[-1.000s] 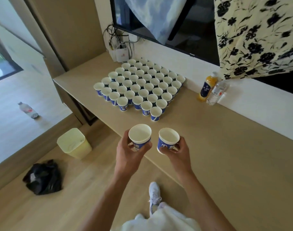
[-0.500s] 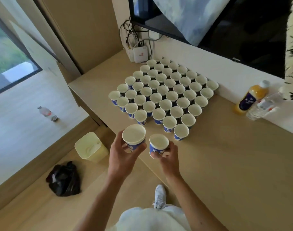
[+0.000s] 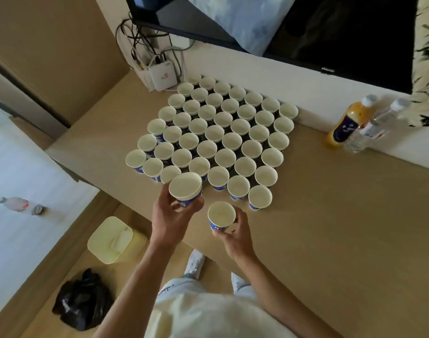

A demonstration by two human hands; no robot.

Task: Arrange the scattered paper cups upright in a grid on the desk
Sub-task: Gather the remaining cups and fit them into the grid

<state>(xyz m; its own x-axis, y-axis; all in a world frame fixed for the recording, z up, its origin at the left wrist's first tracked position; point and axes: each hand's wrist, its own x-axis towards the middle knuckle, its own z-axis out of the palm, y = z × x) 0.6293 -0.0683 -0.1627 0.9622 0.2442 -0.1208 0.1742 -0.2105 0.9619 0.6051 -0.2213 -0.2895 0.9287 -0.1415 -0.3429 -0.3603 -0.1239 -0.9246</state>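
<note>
Several white-and-blue paper cups stand upright in a tight grid (image 3: 220, 132) on the tan desk (image 3: 330, 228). My left hand (image 3: 170, 218) grips one upright cup (image 3: 185, 189) by its side, held just above the grid's near edge and covering part of a front-row cup. My right hand (image 3: 233, 234) holds a second upright cup (image 3: 221, 215) from below and behind, low over the desk, a short way in front of the grid's front row.
An orange juice bottle (image 3: 347, 123) and a clear water bottle (image 3: 372, 130) lean by the wall at the right. A white router (image 3: 163, 75) with cables sits behind the grid. On the floor are a yellow bin (image 3: 112, 239), a black bag (image 3: 83, 301) and a bottle (image 3: 20, 204).
Both hands have carried their cups forward and left towards the grid's near edge. The view has closed in on the desk, so the grid looks larger.
</note>
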